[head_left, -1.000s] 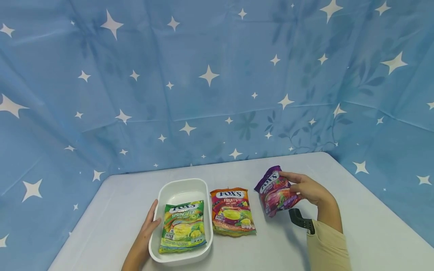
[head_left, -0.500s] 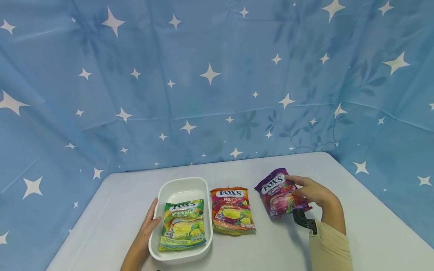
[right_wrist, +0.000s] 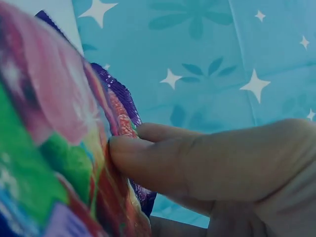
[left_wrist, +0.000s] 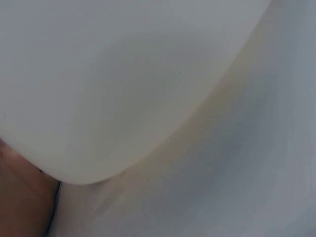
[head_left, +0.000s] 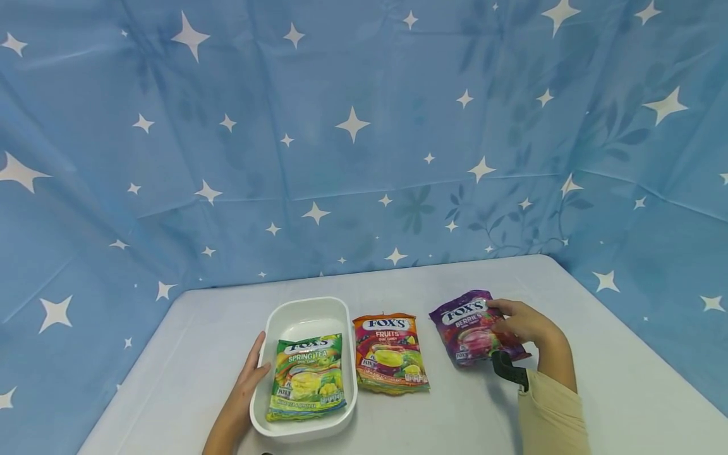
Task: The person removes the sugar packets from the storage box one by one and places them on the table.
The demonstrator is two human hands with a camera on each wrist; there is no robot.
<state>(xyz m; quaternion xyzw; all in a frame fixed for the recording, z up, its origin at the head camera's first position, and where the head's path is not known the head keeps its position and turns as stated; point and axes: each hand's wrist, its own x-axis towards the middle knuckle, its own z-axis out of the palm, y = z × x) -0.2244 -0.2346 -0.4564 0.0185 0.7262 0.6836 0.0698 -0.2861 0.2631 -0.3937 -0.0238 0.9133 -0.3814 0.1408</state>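
Observation:
My right hand (head_left: 522, 323) pinches the right edge of a purple bag of berries candy (head_left: 467, 332); in the right wrist view the thumb (right_wrist: 148, 163) presses its printed face. The bag is tilted, its top toward the back left. On the left, my left hand (head_left: 246, 385) lies along the outer left wall of a white tub (head_left: 309, 309), fingers straight against it. Inside that tub is a green bag of spring tea candy (head_left: 307, 379). The left wrist view is filled by the tub's smooth outer side (left_wrist: 123, 98).
An orange-red bag of fruits candy (head_left: 390, 354) lies flat right beside the tub, between it and the purple bag. All stand on a white table (head_left: 432, 417). A blue curtain with white stars (head_left: 352, 158) hangs behind the table's back edge.
The purple candy bag has turned clockwise and come lower, nearer the table, its front facing up more. My right hand has shifted slightly right and down with it. My left hand stays by the tub.

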